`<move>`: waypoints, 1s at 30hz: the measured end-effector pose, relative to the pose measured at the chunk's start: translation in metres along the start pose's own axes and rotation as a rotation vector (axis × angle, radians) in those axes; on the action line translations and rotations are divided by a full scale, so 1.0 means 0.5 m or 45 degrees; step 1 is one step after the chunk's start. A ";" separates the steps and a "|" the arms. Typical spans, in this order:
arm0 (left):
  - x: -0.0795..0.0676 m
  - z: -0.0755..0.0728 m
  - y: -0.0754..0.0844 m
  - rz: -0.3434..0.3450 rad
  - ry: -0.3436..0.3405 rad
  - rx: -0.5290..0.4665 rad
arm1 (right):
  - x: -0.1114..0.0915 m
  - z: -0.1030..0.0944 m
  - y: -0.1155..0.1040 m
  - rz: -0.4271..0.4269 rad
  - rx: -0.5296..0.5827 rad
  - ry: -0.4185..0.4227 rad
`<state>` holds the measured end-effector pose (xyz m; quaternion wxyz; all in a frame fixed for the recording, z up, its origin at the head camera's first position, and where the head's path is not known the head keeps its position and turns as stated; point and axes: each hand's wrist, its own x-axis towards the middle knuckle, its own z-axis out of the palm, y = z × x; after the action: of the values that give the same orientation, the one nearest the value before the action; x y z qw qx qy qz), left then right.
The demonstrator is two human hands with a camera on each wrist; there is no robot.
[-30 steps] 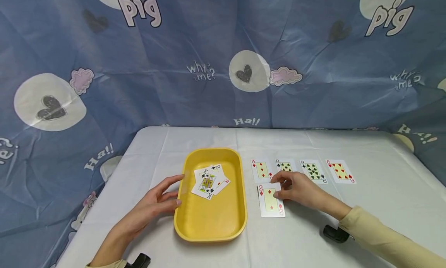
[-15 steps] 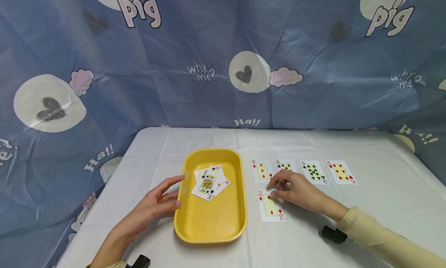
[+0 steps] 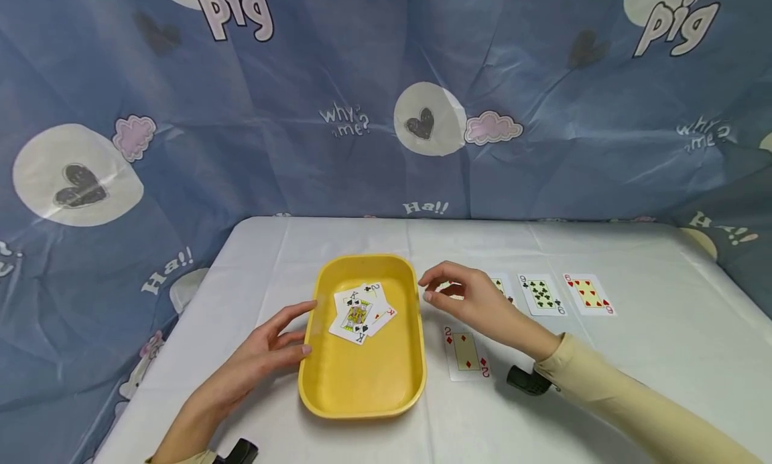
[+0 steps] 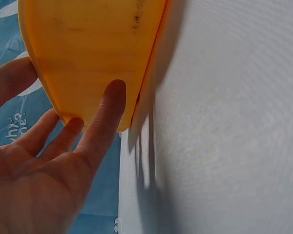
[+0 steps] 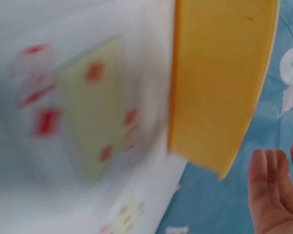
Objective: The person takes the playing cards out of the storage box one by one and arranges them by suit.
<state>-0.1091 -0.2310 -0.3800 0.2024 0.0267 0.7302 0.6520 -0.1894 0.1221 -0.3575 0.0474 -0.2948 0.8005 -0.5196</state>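
Left hand (image 3: 263,351) relaxed, touching yellow tray (image 3: 364,387) — right hand (image 3: 479,302) (near tray) loosely curved, released.

Yellow tray (image 3: 362,387), white tablecloth (image 3: 681,316)

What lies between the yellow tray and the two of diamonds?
In the head view, only bare white cloth separates yellow tray and two of diamonds.

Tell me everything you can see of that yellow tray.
The yellow tray is a shallow, plastic-looking oblong with rounded corners. It sits upright on the white tablecloth, its long sides running front to back. Overlapping playing cards lie face up in its far half, a king of spades on top. The left hand touches its left side; its outer wall has dark marks.
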 end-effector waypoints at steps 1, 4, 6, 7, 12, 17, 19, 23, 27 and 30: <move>0.000 -0.001 0.001 0.003 -0.002 -0.003 | 0.010 0.007 -0.006 -0.011 0.011 -0.021; 0.001 -0.004 0.003 0.009 -0.021 -0.014 | 0.036 0.026 -0.019 -0.027 0.014 -0.097; 0.002 -0.005 0.003 0.015 -0.038 -0.022 | 0.051 0.038 -0.023 -0.044 -0.002 -0.154; 0.002 -0.005 0.003 0.017 -0.043 -0.025 | 0.059 0.045 -0.024 -0.053 -0.015 -0.179; 0.001 -0.006 0.003 0.024 -0.045 -0.023 | 0.106 0.077 -0.019 -0.074 -0.097 -0.313; -0.003 -0.005 0.000 0.004 -0.035 -0.027 | 0.153 0.105 -0.008 -0.093 -0.234 -0.435; -0.003 -0.004 0.000 -0.009 -0.024 -0.028 | 0.169 0.111 -0.005 -0.089 -0.266 -0.502; -0.003 -0.003 0.000 -0.019 -0.008 -0.032 | 0.192 0.115 -0.003 -0.067 -0.343 -0.606; -0.002 -0.003 0.001 -0.014 -0.002 -0.029 | 0.206 0.118 -0.001 -0.012 -0.407 -0.637; -0.001 -0.003 0.000 -0.019 0.000 -0.029 | 0.210 0.121 0.001 0.008 -0.469 -0.651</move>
<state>-0.1092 -0.2323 -0.3795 0.2077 0.0191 0.7229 0.6587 -0.2527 0.0188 -0.3614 0.1945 -0.4170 0.8443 -0.2746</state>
